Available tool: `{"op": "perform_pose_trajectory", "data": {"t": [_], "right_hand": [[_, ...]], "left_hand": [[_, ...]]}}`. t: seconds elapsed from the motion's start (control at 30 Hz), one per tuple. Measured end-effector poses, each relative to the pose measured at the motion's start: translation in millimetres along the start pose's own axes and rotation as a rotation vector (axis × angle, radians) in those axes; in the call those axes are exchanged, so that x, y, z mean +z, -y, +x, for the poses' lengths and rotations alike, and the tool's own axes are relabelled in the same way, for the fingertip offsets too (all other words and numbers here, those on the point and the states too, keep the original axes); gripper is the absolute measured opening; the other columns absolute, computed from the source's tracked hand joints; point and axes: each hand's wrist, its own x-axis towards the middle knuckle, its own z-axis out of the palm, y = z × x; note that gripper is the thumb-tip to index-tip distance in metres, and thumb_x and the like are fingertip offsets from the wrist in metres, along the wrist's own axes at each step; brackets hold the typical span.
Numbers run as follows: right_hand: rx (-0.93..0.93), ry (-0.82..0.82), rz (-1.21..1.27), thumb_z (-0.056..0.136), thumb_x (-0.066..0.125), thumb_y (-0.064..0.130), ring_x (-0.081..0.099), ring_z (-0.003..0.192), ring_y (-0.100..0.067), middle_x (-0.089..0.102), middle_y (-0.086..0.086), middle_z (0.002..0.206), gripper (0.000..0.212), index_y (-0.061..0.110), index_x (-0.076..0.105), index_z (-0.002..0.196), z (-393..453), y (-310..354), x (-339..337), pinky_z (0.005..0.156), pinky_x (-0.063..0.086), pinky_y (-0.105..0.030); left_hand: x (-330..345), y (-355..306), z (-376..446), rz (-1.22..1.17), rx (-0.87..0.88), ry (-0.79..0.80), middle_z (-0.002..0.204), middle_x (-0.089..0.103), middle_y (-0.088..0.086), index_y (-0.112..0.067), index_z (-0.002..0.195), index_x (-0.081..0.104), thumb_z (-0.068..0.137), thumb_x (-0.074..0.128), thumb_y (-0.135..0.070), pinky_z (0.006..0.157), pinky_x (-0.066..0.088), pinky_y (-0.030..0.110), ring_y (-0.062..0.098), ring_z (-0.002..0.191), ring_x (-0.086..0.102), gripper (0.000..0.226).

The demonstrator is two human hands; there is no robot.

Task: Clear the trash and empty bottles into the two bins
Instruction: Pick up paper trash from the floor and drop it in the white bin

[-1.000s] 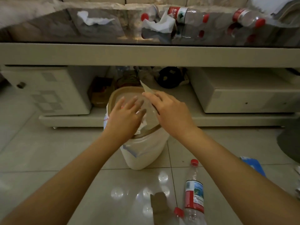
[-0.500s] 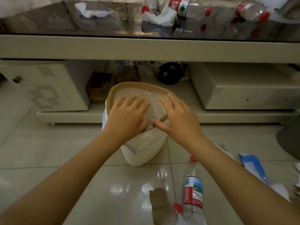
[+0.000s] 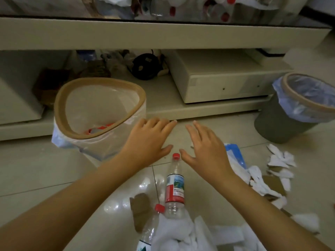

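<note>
Underfoot, a glossy tiled floor [image 3: 45,171] ran to a low cream counter [image 3: 163,33], with a white bin [image 3: 101,142] at left and a grey bin [image 3: 275,122] at right. A clear, red-capped bottle [image 3: 175,187] lay between the forearms amid white paper scraps [image 3: 275,160]. Both hands, left [image 3: 150,140] and right [image 3: 206,147], hovered spread and empty above the floor.

White bin [image 3: 101,113] with tan rim sits mid-left, grey bin [image 3: 282,122] far right; red-capped bottle [image 3: 175,185] lies lower centre, crumpled tissues [image 3: 279,160] lower right.
</note>
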Motion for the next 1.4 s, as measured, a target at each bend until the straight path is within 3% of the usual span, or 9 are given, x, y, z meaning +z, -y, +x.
{"op": "perform_pose_trajectory", "data": {"t": [0.1, 0.23, 0.4, 0.77, 0.93, 1.1, 1.27, 1.4], "right_hand": [[0.069, 0.111, -0.064, 0.084, 0.051, 0.051, 0.039, 0.134, -0.034, 0.037, -0.014, 0.148, 0.073, 0.016, 0.032, 0.144, -20, -28, 15, 0.101, 0.040, -0.055], [0.162, 0.203, -0.171, 0.076, 0.070, 0.042, 0.044, 0.129, -0.036, 0.041, -0.015, 0.145, 0.077, 0.015, 0.039, 0.141, -44, -73, 28, 0.095, 0.045, -0.058], [0.282, 0.220, -0.189, 0.063, 0.081, 0.037, 0.055, 0.116, -0.040, 0.054, -0.020, 0.132, 0.077, 0.011, 0.054, 0.130, -67, -119, 49, 0.082, 0.050, -0.055], [0.371, 0.305, -0.180, 0.056, 0.085, 0.039, 0.056, 0.112, -0.044, 0.056, -0.021, 0.129, 0.077, 0.011, 0.060, 0.123, -55, -177, 111, 0.078, 0.049, -0.060], [0.399, 0.307, -0.151, 0.084, 0.060, 0.044, 0.026, 0.138, -0.037, 0.025, -0.016, 0.153, 0.074, 0.019, 0.031, 0.146, -39, -199, 127, 0.103, 0.029, -0.057], [0.447, 0.394, -0.146, 0.088, 0.052, 0.052, 0.010, 0.143, -0.034, 0.006, -0.010, 0.157, 0.079, 0.024, 0.013, 0.150, -30, -220, 138, 0.107, 0.022, -0.060], [0.495, 0.523, -0.151, 0.087, 0.047, 0.062, -0.004, 0.145, -0.034, -0.012, -0.008, 0.159, 0.087, 0.029, -0.003, 0.151, -22, -232, 149, 0.108, 0.012, -0.064], [0.536, 0.605, -0.081, 0.085, 0.045, 0.064, -0.005, 0.145, -0.035, -0.014, -0.006, 0.159, 0.087, 0.033, -0.004, 0.150, -21, -235, 156, 0.108, 0.010, -0.069]], "left_hand": [[29, -33, 12, -0.058, 0.039, 0.132, 0.145, 0.043, 0.005, -0.020, 0.145, 0.030, 0.088, 0.049, -0.056, 0.101, 0.037, 0.042, 0.025, 0.130, 0.043, 0.070], [69, -73, 28, -0.072, 0.068, 0.262, 0.155, 0.023, 0.006, -0.021, 0.149, 0.014, 0.093, 0.041, -0.055, 0.110, 0.025, 0.045, 0.027, 0.141, 0.024, 0.071], [108, -113, 49, -0.081, 0.136, 0.336, 0.156, 0.021, 0.006, -0.021, 0.149, 0.016, 0.093, 0.041, -0.054, 0.111, 0.025, 0.046, 0.028, 0.142, 0.022, 0.069], [186, -140, 105, -0.028, 0.214, 0.438, 0.155, 0.022, 0.005, -0.024, 0.148, 0.016, 0.094, 0.046, -0.045, 0.110, 0.025, 0.044, 0.029, 0.141, 0.023, 0.066], [224, -142, 120, 0.016, 0.181, 0.447, 0.155, 0.020, 0.010, -0.021, 0.147, 0.017, 0.095, 0.045, -0.036, 0.106, 0.028, 0.046, 0.033, 0.140, 0.021, 0.060], [245, -140, 133, 0.043, 0.115, 0.463, 0.158, 0.003, 0.011, -0.027, 0.150, 0.005, 0.099, 0.028, -0.049, 0.106, 0.023, 0.052, 0.038, 0.143, 0.008, 0.061], [261, -140, 145, 0.054, 0.076, 0.518, 0.157, 0.004, 0.015, -0.034, 0.150, -0.003, 0.096, 0.022, -0.059, 0.106, 0.024, 0.052, 0.038, 0.142, 0.011, 0.064], [269, -148, 145, 0.002, 0.045, 0.554, 0.156, 0.008, 0.016, -0.034, 0.150, 0.003, 0.097, 0.022, -0.058, 0.102, 0.029, 0.047, 0.038, 0.139, 0.018, 0.061]]}}
